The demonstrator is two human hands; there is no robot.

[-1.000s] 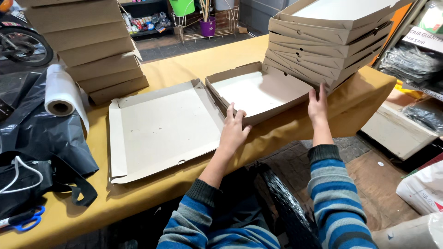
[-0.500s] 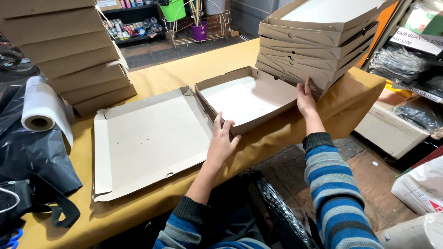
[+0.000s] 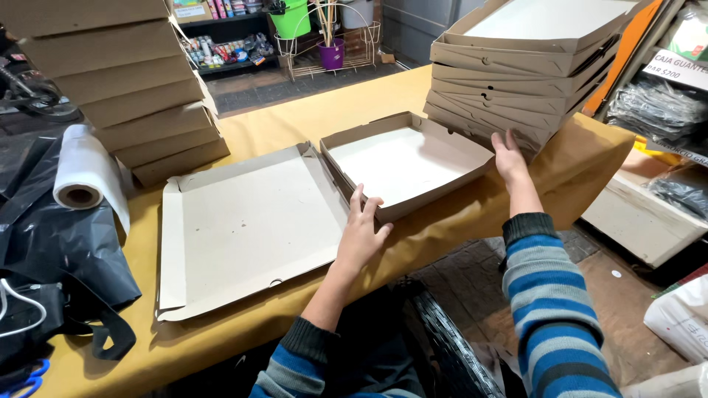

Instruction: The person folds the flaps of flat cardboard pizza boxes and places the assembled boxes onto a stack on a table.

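A half-folded cardboard pizza box lies open on the yellow-covered table [image 3: 310,118]. Its tray half [image 3: 405,163] has raised walls and a white inside; its flat lid half [image 3: 251,221] spreads to the left. My left hand [image 3: 361,232] presses against the tray's near corner wall, fingers spread. At the tray's right corner, my right hand [image 3: 509,156] rests with its fingers against the wall, just under a stack of open folded boxes [image 3: 527,70]. Both arms wear blue and grey striped sleeves.
A tall stack of closed brown boxes [image 3: 140,96] stands at the back left. A roll of clear plastic bags [image 3: 85,173] and black bags [image 3: 51,243] lie at the left edge. Shelves and green and purple buckets [image 3: 295,18] sit beyond the table. Packaged goods [image 3: 656,110] are at the right.
Both hands stay on the tray half's front corners. My head has shifted, so the table and stacks sit slightly differently in view.
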